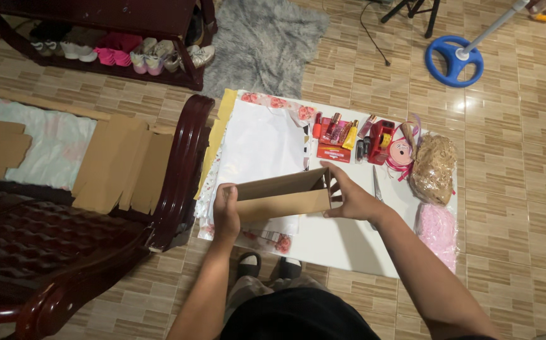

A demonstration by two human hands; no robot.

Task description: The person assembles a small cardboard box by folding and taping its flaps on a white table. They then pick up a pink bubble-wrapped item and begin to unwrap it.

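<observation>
I hold a long brown cardboard box sideways between both hands, its open top facing up. My left hand grips its left end. My right hand clasps its right end, thumb and fingers around the flap. The box hovers over white wrapping paper with a floral border, spread on a white sheet on the floor.
Small cosmetic tubes and a red box, a red tape dispenser, pink ribbon, a bag of tan shredded filler, pink filler and scissors lie to the right. A dark wooden sofa with flat cardboard stands left.
</observation>
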